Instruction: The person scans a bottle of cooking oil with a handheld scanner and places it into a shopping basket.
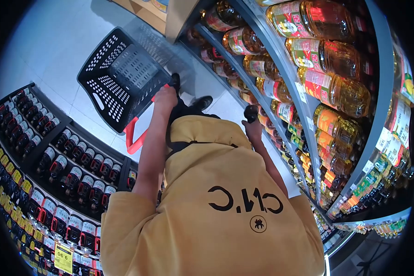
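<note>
A black plastic shopping basket with perforated sides [138, 69] is held by its red plastic handle [132, 138], around which the left hand [165, 97] is closed. The basket's open top is turned toward the camera and nothing is seen inside; whether its base is touching the pale tiled floor [46, 55] cannot be told. A small, dark, rounded object [250, 113] is clamped in the right hand [253, 129], its kind not made out.

The right-hand side is closed in by a tall grey metal shelf unit [271, 39], by which the right hand is closely bordered. Its tiers are filled with large clear bottles of golden oil with red and green labels [303, 53]. The left-hand side is blocked by a low black display rack [69, 122], lined with dark bottles with white labels [85, 188] and marked by a yellow price card [63, 257]. The rack's far end is neared by the red handle. Beyond the basket, the floor is bounded by a light wooden shelf [147, 13]
</note>
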`<action>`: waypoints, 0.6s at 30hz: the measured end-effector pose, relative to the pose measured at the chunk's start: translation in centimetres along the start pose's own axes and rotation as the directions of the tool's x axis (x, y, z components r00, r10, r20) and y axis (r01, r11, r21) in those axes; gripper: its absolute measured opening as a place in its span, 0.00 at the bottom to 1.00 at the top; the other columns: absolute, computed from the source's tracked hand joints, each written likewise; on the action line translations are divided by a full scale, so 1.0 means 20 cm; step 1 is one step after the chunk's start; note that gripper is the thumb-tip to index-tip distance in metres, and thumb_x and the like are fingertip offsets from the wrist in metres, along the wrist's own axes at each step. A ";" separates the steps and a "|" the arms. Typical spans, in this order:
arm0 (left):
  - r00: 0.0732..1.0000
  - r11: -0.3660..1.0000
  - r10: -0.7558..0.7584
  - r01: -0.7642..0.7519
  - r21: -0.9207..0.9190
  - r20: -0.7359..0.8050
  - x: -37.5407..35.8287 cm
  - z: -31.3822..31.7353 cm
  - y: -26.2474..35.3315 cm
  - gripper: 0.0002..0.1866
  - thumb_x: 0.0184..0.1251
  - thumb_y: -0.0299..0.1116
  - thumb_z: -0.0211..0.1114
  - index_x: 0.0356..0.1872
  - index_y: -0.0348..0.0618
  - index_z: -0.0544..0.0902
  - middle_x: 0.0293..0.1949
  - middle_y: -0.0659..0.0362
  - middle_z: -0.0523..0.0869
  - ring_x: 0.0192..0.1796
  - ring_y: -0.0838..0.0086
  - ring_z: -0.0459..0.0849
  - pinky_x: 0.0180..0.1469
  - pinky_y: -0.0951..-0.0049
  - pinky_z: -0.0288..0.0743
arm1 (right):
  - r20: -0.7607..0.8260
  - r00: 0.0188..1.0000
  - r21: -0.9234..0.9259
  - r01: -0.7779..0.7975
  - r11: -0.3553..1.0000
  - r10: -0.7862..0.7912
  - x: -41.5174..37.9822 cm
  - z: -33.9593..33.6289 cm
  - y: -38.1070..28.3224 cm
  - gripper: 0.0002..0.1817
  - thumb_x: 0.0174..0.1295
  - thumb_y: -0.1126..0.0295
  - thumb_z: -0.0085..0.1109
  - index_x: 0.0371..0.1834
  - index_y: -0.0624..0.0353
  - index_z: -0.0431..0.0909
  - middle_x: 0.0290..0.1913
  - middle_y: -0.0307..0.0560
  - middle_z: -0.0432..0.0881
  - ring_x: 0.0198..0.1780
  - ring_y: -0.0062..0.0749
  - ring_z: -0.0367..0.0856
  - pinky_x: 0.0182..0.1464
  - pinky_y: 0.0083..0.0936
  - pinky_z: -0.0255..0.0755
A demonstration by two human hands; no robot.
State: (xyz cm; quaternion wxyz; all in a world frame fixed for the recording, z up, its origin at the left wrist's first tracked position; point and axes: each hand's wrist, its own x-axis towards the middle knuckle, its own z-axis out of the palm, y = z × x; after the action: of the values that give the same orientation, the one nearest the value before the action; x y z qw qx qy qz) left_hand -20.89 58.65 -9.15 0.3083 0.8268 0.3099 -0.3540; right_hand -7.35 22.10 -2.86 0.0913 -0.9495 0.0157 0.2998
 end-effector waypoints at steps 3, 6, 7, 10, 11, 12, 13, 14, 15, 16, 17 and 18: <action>1.000 1.000 0.015 -0.015 0.005 0.013 -0.03 -0.01 0.01 0.18 0.60 0.30 0.60 0.53 0.41 0.80 0.53 0.41 0.82 0.56 0.45 0.83 0.56 0.51 0.78 | 0.039 0.998 -0.017 -0.053 0.998 0.054 -0.06 -0.04 -0.10 0.30 0.49 0.58 0.69 0.55 0.59 0.76 0.50 0.58 0.85 0.54 0.54 0.83 0.57 0.43 0.74; 0.998 1.000 0.027 -0.026 0.017 -0.049 -0.08 -0.05 0.03 0.14 0.61 0.28 0.58 0.45 0.39 0.86 0.48 0.40 0.85 0.53 0.50 0.86 0.54 0.57 0.80 | 0.037 0.998 -0.012 -0.041 0.999 0.042 -0.11 -0.03 -0.14 0.30 0.49 0.58 0.68 0.56 0.59 0.76 0.50 0.57 0.85 0.53 0.53 0.83 0.57 0.42 0.74; 0.999 1.000 0.021 -0.021 0.013 -0.039 -0.09 -0.04 0.02 0.14 0.61 0.28 0.58 0.45 0.39 0.86 0.48 0.40 0.85 0.53 0.51 0.85 0.54 0.56 0.80 | 0.048 0.998 0.021 -0.034 0.999 0.033 -0.12 -0.02 -0.13 0.30 0.49 0.58 0.67 0.55 0.59 0.76 0.49 0.57 0.85 0.53 0.52 0.83 0.57 0.42 0.74; 1.000 1.000 0.015 -0.015 0.001 -0.012 -0.10 -0.08 0.02 0.14 0.61 0.28 0.58 0.45 0.39 0.86 0.49 0.41 0.86 0.53 0.51 0.85 0.55 0.56 0.80 | 0.017 0.999 -0.015 -0.036 0.999 0.036 -0.14 0.02 -0.08 0.30 0.48 0.57 0.67 0.55 0.59 0.76 0.48 0.57 0.85 0.53 0.52 0.83 0.57 0.41 0.74; 1.000 1.000 0.012 -0.012 -0.006 0.002 -0.12 -0.10 0.02 0.14 0.61 0.28 0.58 0.46 0.39 0.86 0.49 0.41 0.85 0.53 0.50 0.85 0.55 0.56 0.80 | 0.027 0.999 -0.003 -0.020 1.000 0.020 -0.14 0.03 -0.06 0.30 0.48 0.57 0.67 0.53 0.60 0.76 0.47 0.57 0.85 0.52 0.53 0.83 0.56 0.42 0.74; 1.000 1.000 0.007 -0.007 -0.014 0.021 -0.16 -0.11 0.02 0.14 0.61 0.29 0.58 0.46 0.38 0.86 0.50 0.41 0.85 0.53 0.50 0.85 0.55 0.56 0.80 | 0.035 0.999 0.000 -0.026 1.000 0.026 -0.14 0.04 -0.04 0.30 0.48 0.57 0.68 0.53 0.60 0.76 0.47 0.57 0.85 0.52 0.53 0.83 0.56 0.42 0.74; 1.000 1.000 0.008 -0.008 -0.008 0.000 -0.19 -0.11 0.02 0.14 0.61 0.29 0.58 0.46 0.38 0.86 0.50 0.41 0.85 0.53 0.51 0.86 0.54 0.56 0.80 | 0.044 0.998 0.001 -0.033 0.999 0.033 -0.15 0.05 -0.02 0.30 0.48 0.57 0.68 0.53 0.61 0.76 0.47 0.57 0.85 0.51 0.54 0.83 0.56 0.42 0.74; 1.000 1.000 0.010 -0.010 -0.005 -0.024 -0.21 -0.11 0.02 0.14 0.61 0.29 0.58 0.45 0.38 0.86 0.50 0.41 0.85 0.53 0.51 0.86 0.54 0.57 0.80 | 0.050 0.998 0.002 -0.037 0.999 0.037 -0.16 0.06 0.00 0.30 0.48 0.57 0.68 0.53 0.61 0.76 0.47 0.58 0.85 0.51 0.54 0.83 0.56 0.42 0.74; 0.998 1.000 0.012 -0.012 -0.003 -0.055 -0.23 -0.11 0.04 0.14 0.61 0.29 0.58 0.45 0.37 0.86 0.49 0.41 0.85 0.53 0.52 0.86 0.54 0.57 0.80 | 0.049 0.999 0.010 -0.025 1.000 0.024 -0.15 0.06 0.03 0.30 0.48 0.57 0.68 0.53 0.61 0.75 0.47 0.58 0.85 0.51 0.54 0.83 0.55 0.43 0.74; 0.994 1.000 0.015 -0.012 0.024 -0.109 -0.26 -0.12 0.05 0.13 0.61 0.29 0.58 0.44 0.38 0.86 0.47 0.42 0.86 0.52 0.53 0.86 0.53 0.57 0.81 | 0.049 0.999 0.010 -0.021 1.000 0.020 -0.15 0.07 0.05 0.30 0.48 0.57 0.68 0.53 0.61 0.75 0.47 0.59 0.85 0.51 0.54 0.83 0.56 0.43 0.74; 0.986 0.999 0.019 -0.010 0.051 -0.164 -0.31 -0.11 0.08 0.12 0.61 0.29 0.58 0.43 0.39 0.86 0.45 0.43 0.87 0.51 0.53 0.87 0.52 0.57 0.81 | 0.049 0.999 0.010 -0.017 1.000 0.016 -0.15 0.07 0.08 0.30 0.48 0.57 0.68 0.53 0.61 0.75 0.47 0.59 0.85 0.51 0.54 0.83 0.56 0.43 0.74; 0.976 0.997 0.023 -0.005 0.080 -0.217 -0.35 -0.10 0.09 0.11 0.61 0.29 0.58 0.41 0.39 0.86 0.43 0.44 0.87 0.50 0.54 0.88 0.51 0.58 0.81 | 0.051 0.999 0.012 -0.012 1.000 0.012 -0.15 0.07 0.10 0.30 0.48 0.57 0.68 0.54 0.61 0.75 0.47 0.59 0.85 0.52 0.54 0.83 0.56 0.43 0.74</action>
State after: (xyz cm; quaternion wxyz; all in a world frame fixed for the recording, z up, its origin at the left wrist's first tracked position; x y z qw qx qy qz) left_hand -22.69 56.92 -2.06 0.2421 0.8743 0.3217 -0.2710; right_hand -10.89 20.33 -2.61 0.0955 -0.9409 0.0209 0.3241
